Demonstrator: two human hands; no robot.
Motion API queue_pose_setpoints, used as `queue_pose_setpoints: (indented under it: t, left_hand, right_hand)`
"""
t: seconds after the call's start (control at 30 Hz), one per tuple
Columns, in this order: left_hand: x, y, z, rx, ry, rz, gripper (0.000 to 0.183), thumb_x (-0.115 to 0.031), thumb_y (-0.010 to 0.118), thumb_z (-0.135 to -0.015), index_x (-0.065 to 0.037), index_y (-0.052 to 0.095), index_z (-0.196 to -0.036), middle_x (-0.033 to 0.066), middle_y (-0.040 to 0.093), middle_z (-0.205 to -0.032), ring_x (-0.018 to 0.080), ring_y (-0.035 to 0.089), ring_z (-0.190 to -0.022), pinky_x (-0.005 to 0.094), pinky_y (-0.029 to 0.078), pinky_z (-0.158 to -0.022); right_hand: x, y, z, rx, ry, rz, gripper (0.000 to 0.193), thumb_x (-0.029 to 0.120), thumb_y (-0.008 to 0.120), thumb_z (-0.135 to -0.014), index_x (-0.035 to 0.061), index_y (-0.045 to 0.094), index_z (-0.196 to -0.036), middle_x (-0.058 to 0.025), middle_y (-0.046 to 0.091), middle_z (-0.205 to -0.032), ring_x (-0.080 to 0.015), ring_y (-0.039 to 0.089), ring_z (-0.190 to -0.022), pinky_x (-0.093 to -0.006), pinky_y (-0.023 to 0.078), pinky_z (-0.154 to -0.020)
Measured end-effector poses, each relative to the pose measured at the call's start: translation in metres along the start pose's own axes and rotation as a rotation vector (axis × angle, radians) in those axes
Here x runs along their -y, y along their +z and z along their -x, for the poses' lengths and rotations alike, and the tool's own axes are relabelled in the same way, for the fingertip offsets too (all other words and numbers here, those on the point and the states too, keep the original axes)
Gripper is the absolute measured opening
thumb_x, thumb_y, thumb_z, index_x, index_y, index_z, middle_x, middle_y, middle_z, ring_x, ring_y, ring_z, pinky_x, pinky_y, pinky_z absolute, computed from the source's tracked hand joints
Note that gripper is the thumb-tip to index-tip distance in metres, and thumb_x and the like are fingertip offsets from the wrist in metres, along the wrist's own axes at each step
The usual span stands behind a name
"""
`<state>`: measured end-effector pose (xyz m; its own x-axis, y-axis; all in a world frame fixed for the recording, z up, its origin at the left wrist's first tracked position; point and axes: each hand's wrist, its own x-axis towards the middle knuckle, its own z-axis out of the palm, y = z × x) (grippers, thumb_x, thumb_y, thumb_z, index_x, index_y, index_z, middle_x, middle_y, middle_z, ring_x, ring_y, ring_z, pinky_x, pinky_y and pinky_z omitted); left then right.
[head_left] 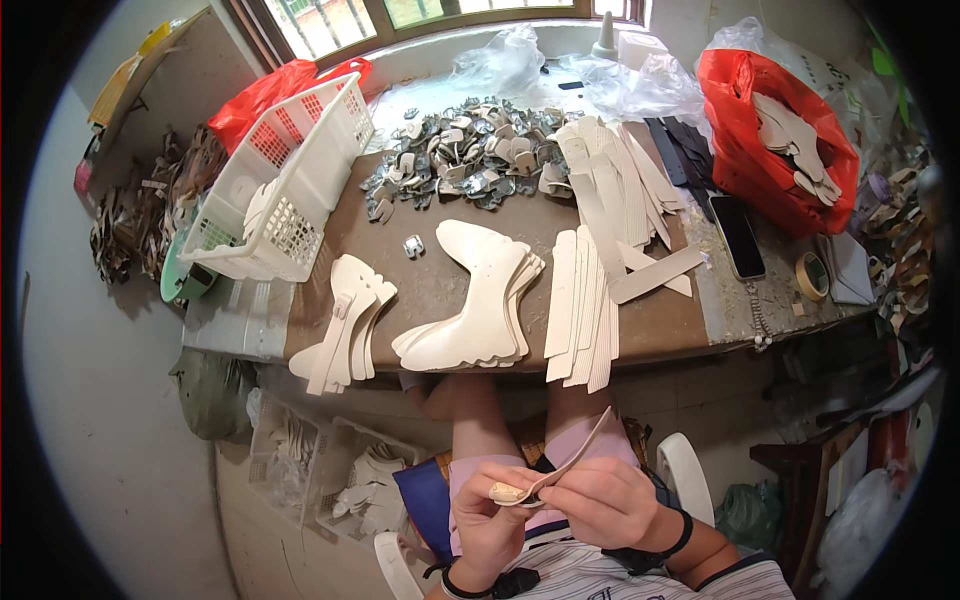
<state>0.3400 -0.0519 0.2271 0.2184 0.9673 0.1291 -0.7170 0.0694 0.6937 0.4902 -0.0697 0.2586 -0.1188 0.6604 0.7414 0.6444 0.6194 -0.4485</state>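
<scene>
Above my lap, my left hand (484,522) is closed around the lower end of a cream leather strap (584,447), where a folded tan patch shows. My right hand (610,502) pinches the same strap beside it, and its free end curves upward. A dark bit under the strap is mostly hidden by my fingers. Ahead on the table lies a stack of cream curved shoe-upper pieces (470,290). To its left, a smaller stack (345,320) carries a strap with a buckle on top. Cream strips (580,310) lie right of the middle stack, overhanging the front edge.
A heap of small metal buckles (480,150) covers the table's back; one loose buckle (413,246) sits nearer. At left stands a white plastic basket (320,200). A red bag (735,130), a phone (737,237) and a tape roll (812,276) are at right.
</scene>
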Motion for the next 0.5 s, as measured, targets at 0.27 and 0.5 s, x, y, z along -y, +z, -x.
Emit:
queue_pose_setpoints:
  t: [0.27,0.5]
  left_hand:
    - [-0.007,-0.005,-0.007,0.113,0.006,-0.162,0.017,0.001,0.068,-0.083,-0.002,0.059,-0.097,0.0148,0.060,-0.101,0.0248,0.063,-0.095,0.0314,0.056,-0.079]
    - [-0.013,-0.008,-0.010,0.175,0.001,-0.340,0.022,0.007,0.069,-0.080,0.000,0.059,-0.099,0.0151,0.060,-0.104,0.0226,0.062,-0.096,0.0311,0.053,-0.085]
  right_hand:
    - [0.005,-0.006,-0.015,-0.038,0.324,-0.230,0.032,-0.007,0.071,-0.064,0.0026,0.068,-0.094,-0.0089,0.061,-0.086,-0.0207,0.062,-0.073,-0.0294,0.053,-0.062]
    - [-0.006,-0.005,-0.008,0.044,0.525,-0.449,0.029,-0.003,0.082,-0.060,0.0021,0.066,-0.084,-0.0092,0.063,-0.085,-0.0196,0.064,-0.072,-0.0276,0.052,-0.064]
